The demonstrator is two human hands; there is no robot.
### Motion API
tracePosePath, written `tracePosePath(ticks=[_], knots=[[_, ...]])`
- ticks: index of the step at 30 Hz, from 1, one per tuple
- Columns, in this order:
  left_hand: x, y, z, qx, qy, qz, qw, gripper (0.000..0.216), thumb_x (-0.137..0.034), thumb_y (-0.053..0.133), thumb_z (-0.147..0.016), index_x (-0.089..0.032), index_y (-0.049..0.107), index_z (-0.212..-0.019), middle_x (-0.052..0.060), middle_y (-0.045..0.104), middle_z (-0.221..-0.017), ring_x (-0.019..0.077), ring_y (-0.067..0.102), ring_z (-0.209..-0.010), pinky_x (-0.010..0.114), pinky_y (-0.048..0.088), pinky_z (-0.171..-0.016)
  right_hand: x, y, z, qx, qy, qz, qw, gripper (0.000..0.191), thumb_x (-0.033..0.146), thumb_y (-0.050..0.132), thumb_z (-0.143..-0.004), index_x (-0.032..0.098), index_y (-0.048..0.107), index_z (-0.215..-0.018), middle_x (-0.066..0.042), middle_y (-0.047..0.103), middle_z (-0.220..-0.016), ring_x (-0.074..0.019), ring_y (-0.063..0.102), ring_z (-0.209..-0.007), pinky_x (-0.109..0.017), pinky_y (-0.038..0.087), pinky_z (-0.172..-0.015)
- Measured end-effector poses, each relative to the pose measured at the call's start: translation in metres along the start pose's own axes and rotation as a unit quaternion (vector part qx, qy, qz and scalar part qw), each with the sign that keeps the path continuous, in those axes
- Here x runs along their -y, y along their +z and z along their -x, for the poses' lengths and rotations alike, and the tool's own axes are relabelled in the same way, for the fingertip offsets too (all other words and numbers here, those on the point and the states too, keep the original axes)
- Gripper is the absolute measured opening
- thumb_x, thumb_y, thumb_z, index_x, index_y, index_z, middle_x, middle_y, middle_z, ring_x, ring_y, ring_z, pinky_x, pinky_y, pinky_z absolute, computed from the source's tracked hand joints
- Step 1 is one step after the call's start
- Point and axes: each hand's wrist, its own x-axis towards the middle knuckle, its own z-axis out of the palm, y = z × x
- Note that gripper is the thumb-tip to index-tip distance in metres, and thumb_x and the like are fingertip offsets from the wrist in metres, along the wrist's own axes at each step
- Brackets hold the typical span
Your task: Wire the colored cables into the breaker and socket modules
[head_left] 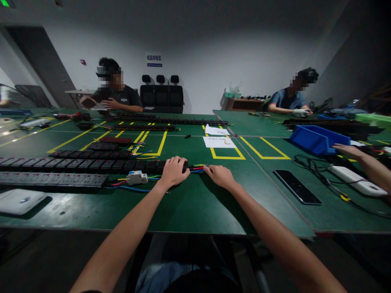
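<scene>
My left hand [174, 171] is closed over the right end of a long black power strip [91, 163] that lies across the table. Coloured wires [197, 168], green-yellow, red and blue, come out of that end. My right hand [220, 176] pinches the tips of these wires; its fingertips partly hide them. Nearer to me lies a second, greyer power strip [55, 180], its own wires running to a white circuit breaker [136, 177] left of my left hand.
The green table [195, 211] carries yellow tape outlines, paper sheets [218, 141], shorter strips [91, 154], a phone [297, 186], a blue bin [317, 139] and a white power bank [357, 180] with cables. Another person's hand [350, 151] reaches in at right. Two people sit opposite.
</scene>
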Motion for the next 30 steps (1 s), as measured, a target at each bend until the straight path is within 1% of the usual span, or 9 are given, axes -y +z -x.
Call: tracePosePath(ticks=[5,10,17,22,25,28,30], knots=[[0.0,0.0,0.0,0.004,-0.006,-0.001,1.0,0.039,-0.042,0.056,-0.094,-0.022,0.064,-0.126,0.012,0.066,-0.119,0.0306,0.06,-0.114,0.045,0.043,-0.102,-0.001,0.001,-0.001,0.002,0.001,0.006,1.0,0.059,0.059,0.029,-0.109,0.022,0.075,-0.102,-0.013,0.078,-0.103,-0.0267,0.074,-0.094,-0.031,0.047,-0.078],[0.0,0.0,0.0,0.001,-0.006,0.003,1.0,0.042,-0.042,0.055,-0.094,-0.021,0.062,-0.13,0.013,0.066,-0.119,0.0318,0.06,-0.114,0.046,0.043,-0.102,-0.001,0.001,-0.001,0.0,0.0,0.002,1.0,0.058,0.059,0.03,-0.109,0.022,0.075,-0.1,-0.012,0.078,-0.101,-0.0257,0.073,-0.092,-0.03,0.047,-0.077],[0.0,0.001,0.0,-0.003,-0.001,0.0,1.0,0.043,-0.042,0.055,-0.094,-0.02,0.062,-0.131,0.013,0.066,-0.119,0.0313,0.06,-0.114,0.045,0.044,-0.101,0.002,-0.002,0.001,0.003,0.001,0.002,1.0,0.058,0.058,0.03,-0.109,0.022,0.075,-0.101,-0.013,0.078,-0.102,-0.0269,0.074,-0.093,-0.031,0.047,-0.077],[0.0,0.001,-0.001,0.001,-0.003,-0.002,1.0,0.043,-0.042,0.055,-0.094,-0.02,0.062,-0.13,0.013,0.066,-0.119,0.0312,0.061,-0.114,0.045,0.044,-0.101,0.007,-0.001,-0.002,0.008,0.033,0.002,0.999,0.065,0.061,0.027,-0.108,0.02,0.078,-0.099,-0.016,0.078,-0.104,-0.028,0.074,-0.096,-0.032,0.049,-0.079],[-0.001,0.0,-0.001,0.002,-0.004,-0.002,1.0,0.043,-0.042,0.054,-0.095,-0.02,0.063,-0.131,0.013,0.067,-0.119,0.031,0.06,-0.114,0.045,0.044,-0.101,0.011,-0.001,-0.005,0.011,0.057,-0.021,0.998,0.07,0.066,0.027,-0.106,0.02,0.079,-0.097,-0.016,0.078,-0.103,-0.029,0.074,-0.097,-0.033,0.05,-0.079],[-0.001,0.0,-0.001,0.004,-0.004,-0.004,1.0,0.043,-0.043,0.054,-0.095,-0.019,0.063,-0.131,0.013,0.067,-0.118,0.0304,0.06,-0.113,0.044,0.044,-0.1,0.015,-0.002,-0.007,0.021,0.085,-0.052,0.995,0.073,0.072,0.029,-0.103,0.021,0.081,-0.094,-0.016,0.078,-0.101,-0.0303,0.074,-0.097,-0.034,0.05,-0.079],[-0.002,0.0,-0.001,0.003,-0.008,-0.009,1.0,0.043,-0.042,0.055,-0.094,-0.02,0.063,-0.13,0.013,0.066,-0.118,0.0305,0.06,-0.114,0.044,0.043,-0.101,0.018,-0.002,-0.007,0.021,0.105,-0.06,0.992,0.071,0.073,0.033,-0.101,0.022,0.081,-0.093,-0.016,0.078,-0.1,-0.0304,0.074,-0.097,-0.033,0.05,-0.078]])
